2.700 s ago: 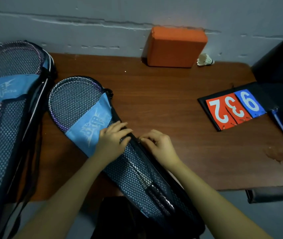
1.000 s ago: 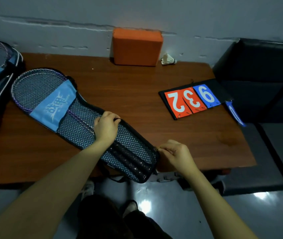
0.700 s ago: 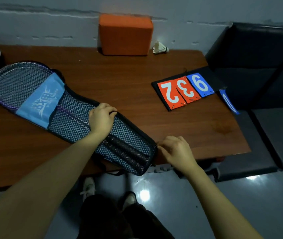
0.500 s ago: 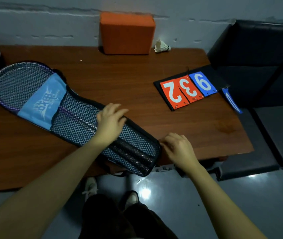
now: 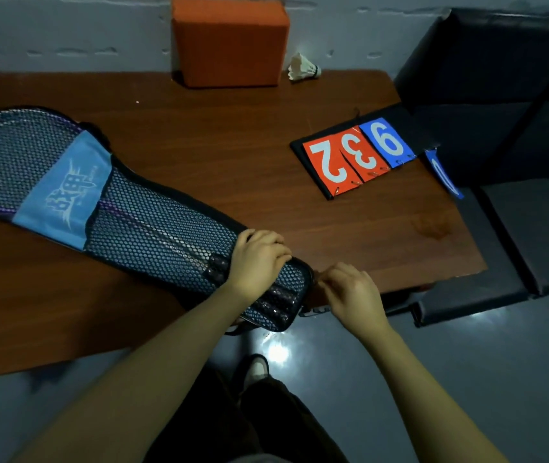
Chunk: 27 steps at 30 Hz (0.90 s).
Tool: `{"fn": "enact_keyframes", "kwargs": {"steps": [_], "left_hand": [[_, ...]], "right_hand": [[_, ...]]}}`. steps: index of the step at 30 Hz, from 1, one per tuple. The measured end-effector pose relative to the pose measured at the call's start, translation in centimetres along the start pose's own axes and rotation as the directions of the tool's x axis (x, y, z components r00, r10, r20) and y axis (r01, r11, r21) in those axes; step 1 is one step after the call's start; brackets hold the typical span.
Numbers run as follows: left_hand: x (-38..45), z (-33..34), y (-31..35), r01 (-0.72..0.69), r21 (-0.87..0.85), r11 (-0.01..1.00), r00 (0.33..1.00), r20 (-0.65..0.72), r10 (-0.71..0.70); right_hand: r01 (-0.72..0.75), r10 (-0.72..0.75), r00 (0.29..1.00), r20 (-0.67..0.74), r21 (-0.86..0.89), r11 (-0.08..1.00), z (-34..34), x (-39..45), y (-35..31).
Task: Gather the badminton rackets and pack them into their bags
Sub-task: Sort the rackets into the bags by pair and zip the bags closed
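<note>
Your left hand point(image 5: 257, 259) has slid down the racket bag point(image 5: 152, 228) and now presses on its handle end, fingers curled over the edge. Your right hand point(image 5: 350, 290) pinches at the bag's end, probably the zip pull, so closing looks nearly done. The bag with its rackets point(image 5: 15, 155) lies diagonally on the brown table point(image 5: 216, 138), beside the number cards point(image 5: 356, 155), orange block point(image 5: 229, 41) and shuttlecock point(image 5: 303, 66); dark seats point(image 5: 517, 111) stand rightward.

One mesh racket bag point(image 5: 152, 228) lies on the one desk point(image 5: 216, 145), under the left hand point(image 5: 256, 259). Two racket handles point(image 5: 276, 297) show through it. Beyond the right hand point(image 5: 350, 292) are one scoreboard point(image 5: 363, 152) with three number cards, one orange block point(image 5: 229, 41) and one shuttlecock point(image 5: 303, 66). Two hands in all.
</note>
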State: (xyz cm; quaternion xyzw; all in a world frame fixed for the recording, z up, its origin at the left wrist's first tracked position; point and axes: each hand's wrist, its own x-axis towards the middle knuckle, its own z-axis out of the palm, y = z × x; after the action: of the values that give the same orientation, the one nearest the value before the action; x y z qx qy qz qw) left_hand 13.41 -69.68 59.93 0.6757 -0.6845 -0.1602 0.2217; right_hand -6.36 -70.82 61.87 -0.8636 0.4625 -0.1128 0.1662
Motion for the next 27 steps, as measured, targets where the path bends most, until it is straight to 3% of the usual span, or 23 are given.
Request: {"fn": "enact_keyframes", "kwargs": {"steps": [4,6,8,11,16,20,22,27], "left_hand": [[-1.9,-0.8,-1.2,0.113,0.019,0.993,0.993,-0.023,-0.112],[-3.7,-1.3,-2.5,0.247,0.061,0.967,0.961,-0.141,-0.237],[-5.5,-2.2,-4.2,0.448,0.106,0.888,0.872,-0.271,-0.408],[-7.4,-3.9,-5.6,0.718,0.030,0.695,0.681,-0.239,-0.693],[-7.7,-4.1,-5.7,0.819,-0.065,0.570,0.551,-0.188,-0.813],[-8.0,-3.9,-6.4,0.841,-0.205,0.500,0.469,-0.185,-0.864],[-8.3,-3.7,-6.6,0.800,-0.265,0.538,0.488,-0.235,-0.841],[-7.3,-2.6,-6.2,0.557,-0.440,0.704,0.651,-0.294,-0.700]], "right_hand": [[-0.054,0.052,0.998,0.026,0.056,0.997,0.5,2.3,-1.3],[-0.029,0.028,0.999,0.035,0.030,0.999,0.9,4.0,-2.2],[0.021,-0.022,0.995,0.094,0.011,1.000,1.7,5.8,-3.5],[0.123,-0.112,0.977,0.179,-0.051,0.991,3.3,8.5,-6.0],[0.186,-0.160,0.952,0.262,-0.079,0.979,6.1,11.6,-8.4],[0.167,-0.176,0.979,0.103,0.092,0.982,6.4,11.3,-7.8],[0.136,-0.148,0.988,0.038,0.232,0.963,6.2,9.9,-7.1],[-0.001,0.019,0.999,-0.039,0.411,0.911,5.6,5.8,-5.8]]}}
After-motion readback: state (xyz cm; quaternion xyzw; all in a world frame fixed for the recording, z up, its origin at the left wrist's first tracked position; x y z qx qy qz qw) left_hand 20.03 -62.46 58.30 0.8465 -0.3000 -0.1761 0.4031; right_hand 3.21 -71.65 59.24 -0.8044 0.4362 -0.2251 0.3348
